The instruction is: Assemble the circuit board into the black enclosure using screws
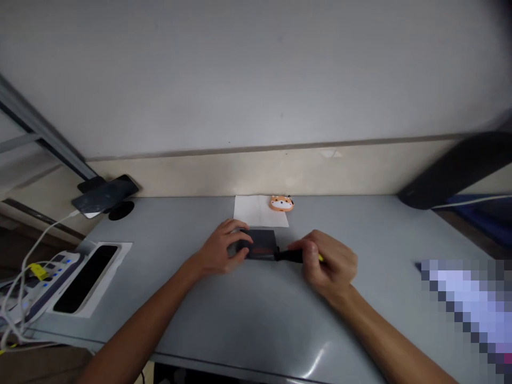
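Note:
A dark grey flat box (262, 244) lies on the grey table, a faint reddish patch on its front. My left hand (226, 248) grips its left end, with fingers over the top edge and the thumb at the front. In my right hand (330, 261) is a black-handled tool with a yellow end (294, 256). Its tip meets the box's right side near the lower corner; the tip's exact shape is too small to make out. My right fingers are wrapped round the handle, thumb on top.
Behind the box lie white paper (254, 210) and an orange animal-faced case (281, 203). To the left are a phone on a stand (106, 196), another phone (86, 277) and a power strip with cables (52, 288). A dark cylinder (452, 170) leans at back right.

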A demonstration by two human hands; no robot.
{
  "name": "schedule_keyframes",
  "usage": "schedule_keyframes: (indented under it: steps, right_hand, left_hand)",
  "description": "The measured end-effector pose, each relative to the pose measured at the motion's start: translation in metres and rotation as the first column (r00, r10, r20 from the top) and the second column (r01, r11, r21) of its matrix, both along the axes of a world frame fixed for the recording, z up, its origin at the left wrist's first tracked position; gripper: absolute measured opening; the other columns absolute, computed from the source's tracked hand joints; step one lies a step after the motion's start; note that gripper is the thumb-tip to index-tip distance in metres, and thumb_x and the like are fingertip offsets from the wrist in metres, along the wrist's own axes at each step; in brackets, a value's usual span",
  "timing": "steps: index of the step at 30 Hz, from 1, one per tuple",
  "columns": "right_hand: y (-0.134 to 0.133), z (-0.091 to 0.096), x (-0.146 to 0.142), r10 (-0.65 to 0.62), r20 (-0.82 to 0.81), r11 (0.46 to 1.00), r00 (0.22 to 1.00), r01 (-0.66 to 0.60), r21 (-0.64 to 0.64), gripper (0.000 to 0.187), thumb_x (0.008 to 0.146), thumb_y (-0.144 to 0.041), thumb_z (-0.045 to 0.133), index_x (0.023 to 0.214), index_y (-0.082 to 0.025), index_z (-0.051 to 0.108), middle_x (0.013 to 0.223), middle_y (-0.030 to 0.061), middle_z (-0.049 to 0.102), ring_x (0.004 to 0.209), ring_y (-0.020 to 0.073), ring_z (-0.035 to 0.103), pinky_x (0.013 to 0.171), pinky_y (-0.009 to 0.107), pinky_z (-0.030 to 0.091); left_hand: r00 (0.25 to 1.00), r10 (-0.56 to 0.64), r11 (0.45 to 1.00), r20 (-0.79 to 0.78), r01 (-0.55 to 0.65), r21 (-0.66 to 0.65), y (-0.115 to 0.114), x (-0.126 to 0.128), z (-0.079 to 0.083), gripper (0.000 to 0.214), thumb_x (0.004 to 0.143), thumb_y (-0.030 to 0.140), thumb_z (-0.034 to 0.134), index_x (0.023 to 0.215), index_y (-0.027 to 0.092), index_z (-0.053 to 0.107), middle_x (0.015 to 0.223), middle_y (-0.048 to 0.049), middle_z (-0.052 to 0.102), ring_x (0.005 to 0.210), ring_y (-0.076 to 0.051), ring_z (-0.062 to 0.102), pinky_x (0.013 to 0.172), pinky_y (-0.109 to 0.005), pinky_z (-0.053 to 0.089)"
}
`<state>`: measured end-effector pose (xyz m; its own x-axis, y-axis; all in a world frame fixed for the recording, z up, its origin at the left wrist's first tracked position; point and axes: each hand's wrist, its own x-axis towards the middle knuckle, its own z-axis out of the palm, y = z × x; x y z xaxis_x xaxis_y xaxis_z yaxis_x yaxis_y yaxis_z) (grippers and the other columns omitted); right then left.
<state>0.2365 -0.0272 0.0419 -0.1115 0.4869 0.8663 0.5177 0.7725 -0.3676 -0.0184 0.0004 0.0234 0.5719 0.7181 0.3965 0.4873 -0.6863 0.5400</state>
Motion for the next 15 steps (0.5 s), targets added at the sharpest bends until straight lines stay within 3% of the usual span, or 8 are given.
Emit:
schedule_keyframes:
  steps: [5,15]
  right_hand:
    - [0.005,-0.006,0.008,-0.173,-0.091,0.979,0.981,0.161,-0.126,0.034,0.098,-0.018,0.049,0.072,-0.018,0.070,0.059,-0.0002,0.059,0.049,0.0105,0.050,0.052,0.028,0.037]
    - [0.011,-0.005,0.006,-0.224,-0.104,0.947,0.969,0.191,-0.258,0.043,0.102,-0.029,0.046,0.069,-0.018,0.071,0.052,-0.0019,0.051,0.046,0.0107,0.045,0.050,0.027,0.036]
  left_hand:
    - [1.000,0.005,1.000,0.017,-0.005,-0.018,-0.003,0.006,-0.002,0.019,0.091,0.023,0.066,0.109,0.027,0.071,0.128,-0.0085,0.061,0.123,-0.027,0.053,0.108,-0.048,0.045]
    - [0.994,0.036,0.999,0.104,-0.036,0.002,0.005,0.007,-0.017,0.010,0.096,0.024,0.063,0.098,0.026,0.073,0.113,-0.0067,0.065,0.110,-0.021,0.059,0.099,-0.042,0.050]
